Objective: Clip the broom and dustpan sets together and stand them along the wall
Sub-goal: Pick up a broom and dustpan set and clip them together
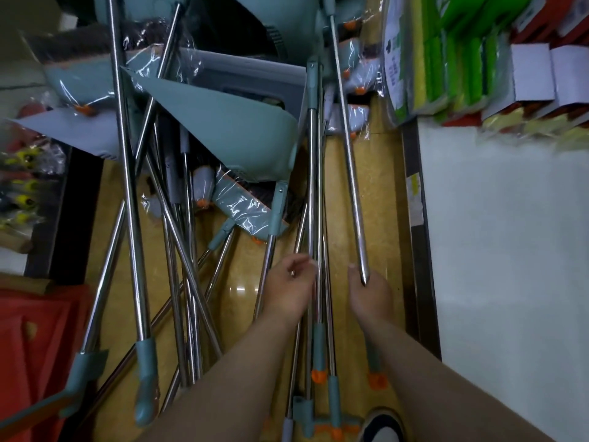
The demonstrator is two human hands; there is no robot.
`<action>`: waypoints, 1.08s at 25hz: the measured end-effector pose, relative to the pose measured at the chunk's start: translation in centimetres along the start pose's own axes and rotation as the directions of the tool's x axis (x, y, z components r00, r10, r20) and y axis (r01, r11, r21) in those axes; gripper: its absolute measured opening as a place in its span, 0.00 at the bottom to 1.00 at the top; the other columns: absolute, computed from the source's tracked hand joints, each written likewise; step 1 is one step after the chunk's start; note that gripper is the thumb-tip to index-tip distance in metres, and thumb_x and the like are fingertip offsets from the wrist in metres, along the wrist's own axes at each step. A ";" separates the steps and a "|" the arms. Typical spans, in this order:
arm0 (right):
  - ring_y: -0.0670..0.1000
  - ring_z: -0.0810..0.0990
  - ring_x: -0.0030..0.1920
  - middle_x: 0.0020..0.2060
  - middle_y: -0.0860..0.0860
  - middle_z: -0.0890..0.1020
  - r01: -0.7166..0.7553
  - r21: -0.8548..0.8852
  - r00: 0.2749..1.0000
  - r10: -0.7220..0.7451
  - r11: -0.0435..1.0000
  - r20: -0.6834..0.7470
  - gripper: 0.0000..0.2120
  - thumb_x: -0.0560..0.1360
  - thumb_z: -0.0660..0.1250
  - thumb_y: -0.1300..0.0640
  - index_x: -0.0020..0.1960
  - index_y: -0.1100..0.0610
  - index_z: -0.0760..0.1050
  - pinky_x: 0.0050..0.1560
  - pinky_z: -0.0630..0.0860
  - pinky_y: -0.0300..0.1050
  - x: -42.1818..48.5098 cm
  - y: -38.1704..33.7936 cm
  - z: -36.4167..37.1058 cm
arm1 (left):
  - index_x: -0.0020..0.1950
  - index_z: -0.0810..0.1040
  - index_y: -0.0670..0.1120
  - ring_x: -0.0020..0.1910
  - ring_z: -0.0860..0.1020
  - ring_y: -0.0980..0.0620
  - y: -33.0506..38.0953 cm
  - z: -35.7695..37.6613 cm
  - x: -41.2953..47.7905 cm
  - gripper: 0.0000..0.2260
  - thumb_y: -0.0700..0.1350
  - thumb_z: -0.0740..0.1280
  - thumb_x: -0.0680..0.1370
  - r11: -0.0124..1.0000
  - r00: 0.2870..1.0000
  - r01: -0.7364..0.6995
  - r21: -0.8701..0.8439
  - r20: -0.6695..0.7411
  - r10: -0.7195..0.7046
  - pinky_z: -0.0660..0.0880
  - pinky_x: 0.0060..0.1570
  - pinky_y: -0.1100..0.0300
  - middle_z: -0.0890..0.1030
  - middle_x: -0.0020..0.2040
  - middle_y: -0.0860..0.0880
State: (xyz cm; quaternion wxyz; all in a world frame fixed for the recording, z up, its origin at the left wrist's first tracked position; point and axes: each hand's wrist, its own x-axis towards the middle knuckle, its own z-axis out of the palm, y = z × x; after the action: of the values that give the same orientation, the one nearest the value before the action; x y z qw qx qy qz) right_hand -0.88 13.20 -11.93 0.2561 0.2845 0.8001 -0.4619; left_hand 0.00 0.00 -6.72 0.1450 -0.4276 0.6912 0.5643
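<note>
Several broom and dustpan sets with steel poles and teal fittings lie and lean in a tangle over the yellow floor. A large teal dustpan tilts in the middle, with plastic-wrapped broom heads below it. My left hand curls around a bundle of upright poles in the centre. My right hand grips a single steel pole that runs up toward the far brooms, just right of the bundle. Teal handle grips with orange tips hang below my hands.
A shelf unit with a dark edge and white face runs along the right, with green and yellow sponge packs on top. A red crate sits at lower left. My shoe is at the bottom.
</note>
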 end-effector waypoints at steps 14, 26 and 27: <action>0.49 0.73 0.32 0.32 0.51 0.73 0.027 0.051 1.000 -0.027 0.998 -0.005 0.15 0.81 0.62 0.48 0.39 0.55 0.71 0.33 0.71 0.42 0.3 0.8 1.1 | 0.66 0.76 0.43 0.59 0.79 0.43 -8.9 4.1 5.7 0.20 0.52 0.69 0.78 0.917 0.913 0.394 -0.068 0.145 -0.382 0.74 0.63 0.48 0.81 0.62 0.42; 0.45 0.77 0.36 0.36 0.49 0.78 -0.002 0.019 1.000 0.001 1.000 0.015 0.14 0.82 0.60 0.44 0.43 0.51 0.73 0.34 0.70 0.38 -9.0 -5.2 -4.6 | 0.44 0.72 0.44 0.21 0.65 0.53 3.7 1.2 -3.9 0.08 0.45 0.68 0.79 0.987 0.988 0.027 -0.161 0.154 -0.002 0.63 0.24 0.62 0.68 0.26 0.50; 0.44 0.76 0.37 0.36 0.48 0.78 -0.015 0.011 1.000 0.015 1.000 0.020 0.13 0.82 0.59 0.44 0.42 0.49 0.72 0.34 0.69 0.36 -10.0 -6.1 -5.3 | 0.46 0.73 0.43 0.21 0.64 0.53 5.1 0.8 -5.0 0.07 0.44 0.68 0.79 0.981 0.986 0.057 -0.188 0.167 -0.026 0.63 0.23 0.63 0.68 0.26 0.50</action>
State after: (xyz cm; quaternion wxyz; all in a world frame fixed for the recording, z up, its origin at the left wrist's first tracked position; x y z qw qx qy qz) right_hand 1.22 13.22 0.77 0.2660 0.2874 0.7927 -0.4672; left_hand -1.10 2.80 -0.25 0.1710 -0.4064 0.6102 0.6582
